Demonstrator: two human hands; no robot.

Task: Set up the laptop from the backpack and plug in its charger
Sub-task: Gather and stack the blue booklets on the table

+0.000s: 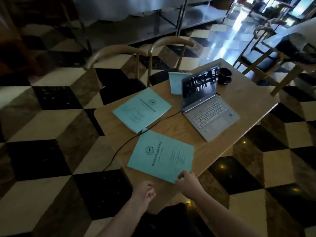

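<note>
A silver laptop [207, 106] stands open on the wooden table [242, 100], its screen dark. A black charger cable [130, 140] runs from the laptop's left side across the table, under the edge of a booklet, and drops off the left edge toward the floor. My right hand [187, 180] pinches the near corner of a teal booklet [162, 155] lying at the table's near end. My left hand [145, 194] hovers loosely curled just left of it, holding nothing. A dark shape, perhaps the backpack [169, 219], lies below my arms.
A second teal booklet [142, 111] lies left of the laptop, a third [176, 83] sits behind the screen. A dark mug [224, 75] stands at the far end. Two wooden chairs [119, 55] face the table's far side. More chairs [266, 53] stand at right.
</note>
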